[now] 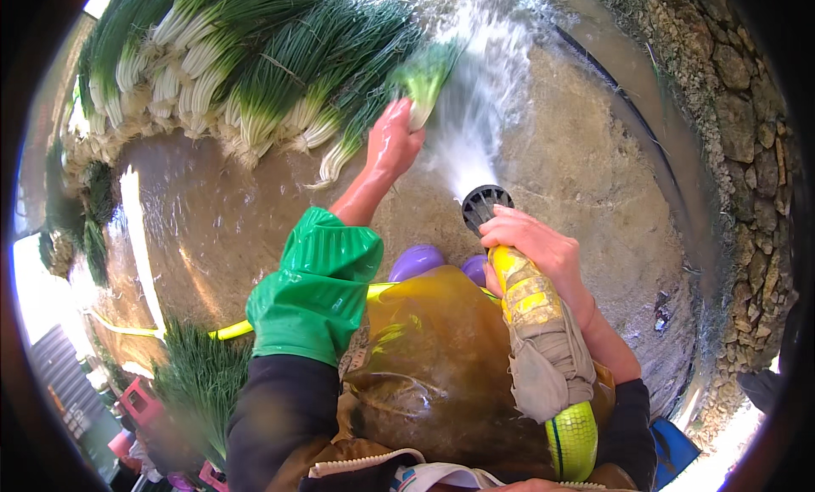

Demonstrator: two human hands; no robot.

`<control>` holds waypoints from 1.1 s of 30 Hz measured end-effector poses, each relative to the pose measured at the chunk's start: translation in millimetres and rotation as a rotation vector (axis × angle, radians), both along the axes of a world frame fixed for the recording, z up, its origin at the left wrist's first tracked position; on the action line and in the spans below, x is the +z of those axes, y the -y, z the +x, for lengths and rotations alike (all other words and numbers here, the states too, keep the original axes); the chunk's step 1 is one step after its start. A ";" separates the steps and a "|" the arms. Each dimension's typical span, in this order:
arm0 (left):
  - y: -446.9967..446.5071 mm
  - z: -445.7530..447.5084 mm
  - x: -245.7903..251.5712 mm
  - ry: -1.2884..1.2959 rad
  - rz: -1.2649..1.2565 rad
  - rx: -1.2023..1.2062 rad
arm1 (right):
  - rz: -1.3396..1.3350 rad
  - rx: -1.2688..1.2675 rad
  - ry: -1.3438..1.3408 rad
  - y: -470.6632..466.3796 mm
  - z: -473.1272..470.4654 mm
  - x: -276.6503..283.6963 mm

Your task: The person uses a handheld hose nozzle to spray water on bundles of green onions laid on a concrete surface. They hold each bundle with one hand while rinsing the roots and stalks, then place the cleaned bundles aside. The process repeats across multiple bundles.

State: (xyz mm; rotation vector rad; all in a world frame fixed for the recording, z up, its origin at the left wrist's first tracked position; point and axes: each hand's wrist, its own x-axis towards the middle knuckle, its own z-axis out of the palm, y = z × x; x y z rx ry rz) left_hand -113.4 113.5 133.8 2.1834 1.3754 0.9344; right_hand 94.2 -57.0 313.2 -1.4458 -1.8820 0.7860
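My left hand point(393, 138) grips a small bunch of spring onions point(425, 84) near its white root end, its green leaves blurred at the edge of the water spray point(474, 119). A wet green sleeve cover point(318, 282) is on that forearm. My right hand point(541, 253) is wrapped around the yellow-taped front of a hose point(525, 288), just behind its round black nozzle point(485, 205). White water shoots out of the nozzle away from me. Left of the spray, a heap of bunched spring onions point(255, 72) lies on the wet ground, white ends towards me.
A rough stone wall point(751, 205) runs along the right, beside a water channel with a thin black pipe point(621, 97). More spring onions point(200, 377) and a pink crate point(140, 403) are at lower left. The yellow hose point(232, 329) crosses the ground near my purple boots point(417, 261).
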 end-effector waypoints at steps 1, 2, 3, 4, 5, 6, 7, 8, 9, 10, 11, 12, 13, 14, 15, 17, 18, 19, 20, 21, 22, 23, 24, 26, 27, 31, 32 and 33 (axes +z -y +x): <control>-4.5 -1.1 11.9 -0.075 -0.026 -0.086 | -0.040 0.008 0.024 2.4 2.2 5.4; -12.0 2.5 19.7 -0.119 -0.011 -0.130 | -0.030 0.008 0.008 2.3 3.1 9.7; -12.1 1.9 22.7 -0.062 -0.009 -0.158 | -0.030 0.012 0.006 2.0 2.4 14.2; -11.8 1.4 20.3 -0.033 0.057 -0.025 | -0.027 0.015 0.001 -0.2 0.4 16.7; -3.2 -0.2 12.6 0.048 0.164 0.089 | -0.002 0.036 -0.019 -2.7 -2.3 17.9; 5.3 -6.4 0.4 -0.004 0.136 0.268 | 0.011 0.057 -0.040 -3.6 -7.1 17.3; 9.4 -3.1 -17.1 0.361 -0.162 0.515 | 0.002 0.052 -0.068 -4.9 -11.0 15.3; 17.5 -14.0 -35.6 0.843 -0.865 0.365 | -0.008 0.088 -0.062 -3.7 -16.6 11.8; 26.8 -24.1 -55.7 1.350 -1.440 0.115 | -0.040 0.149 -0.065 -1.6 -20.5 7.7; 45.4 -25.8 -77.3 1.383 -1.428 -0.120 | 0.017 0.186 -0.097 1.7 -23.5 3.2; 59.5 -25.6 -97.3 1.324 -1.423 -0.076 | -0.027 0.233 -0.037 4.4 -25.1 -0.6; 73.6 -25.6 -114.6 1.438 -1.397 -0.122 | -0.031 0.217 -0.015 6.9 -23.8 -2.7; 96.7 -19.2 -127.4 1.393 -1.549 0.180 | -0.004 0.146 -0.053 9.0 -22.3 -3.6; 109.9 -17.0 -136.3 1.324 -1.621 0.371 | -0.017 0.083 -0.048 10.1 -19.8 -3.7; 120.9 -10.5 -142.5 1.229 -1.588 0.271 | 0.034 0.005 -0.061 11.0 -13.9 -0.8; 136.0 6.0 -145.0 1.365 -1.581 -0.028 | 0.005 0.019 -0.040 8.2 -12.1 2.3; 138.1 13.5 -142.2 1.494 -1.712 0.004 | 0.003 0.075 -0.042 6.2 -13.3 3.8; 135.5 20.0 -138.3 1.474 -1.743 0.104 | -0.034 0.144 -0.017 3.1 -14.9 5.0; 130.6 24.7 -133.2 1.500 -1.650 0.172 | -0.056 0.170 0.011 1.7 -12.2 8.0; 123.0 26.6 -127.9 1.452 -1.599 0.165 | 0.014 0.074 -0.011 -0.7 -11.5 8.7; 115.9 28.0 -122.8 1.277 -1.539 0.249 | 0.043 0.004 -0.010 -0.7 -10.9 10.0; 109.2 25.7 -118.4 1.201 -1.489 0.311 | 0.101 -0.056 -0.035 -0.3 -10.2 10.0; 104.8 23.9 -114.7 1.204 -1.470 0.329 | 0.103 -0.062 -0.028 1.5 -9.7 9.7; 100.6 17.0 -109.9 1.433 -1.549 0.283 | -0.009 0.068 -0.002 5.1 -8.3 7.6; 102.1 13.1 -108.2 1.573 -1.638 0.290 | -0.062 0.163 0.021 7.2 -9.2 6.4; 113.6 5.8 -109.1 1.279 -1.529 0.351 | 0.024 -0.047 -0.004 9.9 -8.5 4.5; 114.3 10.2 -110.7 1.294 -1.413 0.455 | 0.044 -0.030 -0.013 10.0 -9.0 4.0; 112.6 7.7 -110.2 1.295 -1.381 0.299 | -0.017 0.047 0.001 9.9 -9.5 3.9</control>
